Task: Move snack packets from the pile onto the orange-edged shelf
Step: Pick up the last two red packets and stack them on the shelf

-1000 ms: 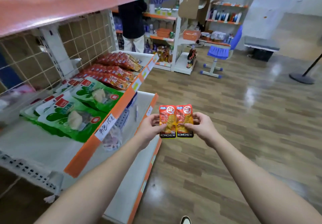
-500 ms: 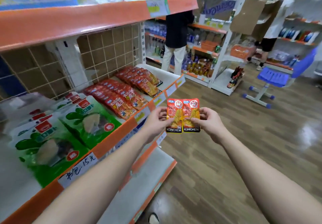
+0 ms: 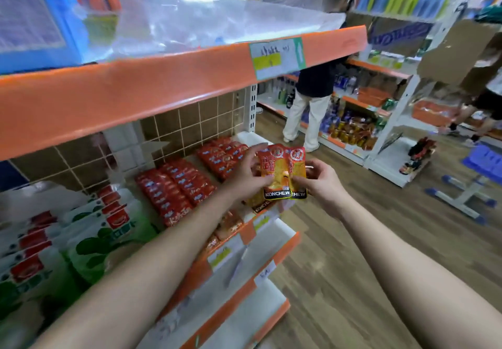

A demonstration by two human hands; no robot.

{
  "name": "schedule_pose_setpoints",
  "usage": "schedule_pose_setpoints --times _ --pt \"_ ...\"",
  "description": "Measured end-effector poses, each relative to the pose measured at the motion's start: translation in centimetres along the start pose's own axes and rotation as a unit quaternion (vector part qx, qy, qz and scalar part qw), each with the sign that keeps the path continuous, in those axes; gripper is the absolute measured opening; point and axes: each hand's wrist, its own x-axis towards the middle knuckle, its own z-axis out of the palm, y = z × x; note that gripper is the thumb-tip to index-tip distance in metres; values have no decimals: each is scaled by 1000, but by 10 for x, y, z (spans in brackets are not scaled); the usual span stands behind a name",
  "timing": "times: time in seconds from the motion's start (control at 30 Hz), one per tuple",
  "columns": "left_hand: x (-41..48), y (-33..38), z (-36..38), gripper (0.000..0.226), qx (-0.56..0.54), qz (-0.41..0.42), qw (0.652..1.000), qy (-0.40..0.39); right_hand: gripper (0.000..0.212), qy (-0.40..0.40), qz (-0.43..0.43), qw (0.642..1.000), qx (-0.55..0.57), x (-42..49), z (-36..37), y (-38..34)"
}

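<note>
The left hand [image 3: 244,176] and the right hand [image 3: 319,183] each close a grip on the two snack packets [image 3: 282,172] held between them. The left grip pinches the left packet's edge, thumb on its face. The right grip pinches the lower right edge of the other. The packets stand upright, printed faces to the camera, and the left one overlaps the right. The orange-edged shelf [image 3: 202,270] lies just below and left of both grips, its rim under the left wrist. Rows of red packets [image 3: 176,188] lie on it just left of the left grip. One more packet [image 3: 258,205] lies directly beneath the held pair. Green bags [image 3: 108,236] sit farther left.
</note>
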Motion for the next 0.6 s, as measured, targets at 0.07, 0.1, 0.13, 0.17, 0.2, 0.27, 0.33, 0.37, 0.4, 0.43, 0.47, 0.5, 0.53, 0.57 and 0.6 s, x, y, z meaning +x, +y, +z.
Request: schedule_pose_setpoints --times 0.07,0.1,0.13,0.17,0.2,0.27,0.33,0.37,0.4,0.43,0.47,0.5,0.53,0.57,0.6 --pt "13 2 -9 78 15 -2 999 30 39 -10 -8 1000 -3 23 -1 -3" --pt "19 2 -12 78 17 -2 999 42 39 -15 -10 1000 -8 35 -2 -5" --pt "25 1 -15 78 15 0 998 55 38 -21 -9 1000 -10 45 -3 -7" --pt "30 -1 -16 80 16 3 998 67 36 -27 -10 999 -14 56 -5 -9" --pt "35 -3 -16 81 15 4 997 79 35 -35 -10 999 -17 66 -7 -9" --pt "44 -4 -15 79 23 -3 994 106 35 -52 1 999 -15 88 -11 -7" --pt "51 -5 -14 77 40 -9 990 136 33 -75 6 997 -12 107 -15 -4" --pt "53 -3 -12 77 45 -10 988 149 32 -90 2 996 -15 117 -16 -2" --pt "55 -2 -10 76 53 -15 985 162 31 -101 -2 995 -18 125 -17 0" --pt "57 -1 -8 76 65 -21 983 172 30 -113 -8 993 -21 131 -18 1" --pt "57 0 -5 74 83 -27 980 180 28 -123 -13 992 -23 137 -18 3" --pt "58 -1 -2 74 104 -34 977 184 28 -134 -18 990 -27 142 -18 4" --pt "58 -2 1 73 121 -39 974 188 26 -142 -23 989 -30 147 -18 5" --pt "57 -3 3 73 138 -40 971 191 23 -147 -31 988 -36 153 -16 7" --pt "56 -4 7 72 158 -40 967 197 21 -153 -40 986 -44 161 -15 12"
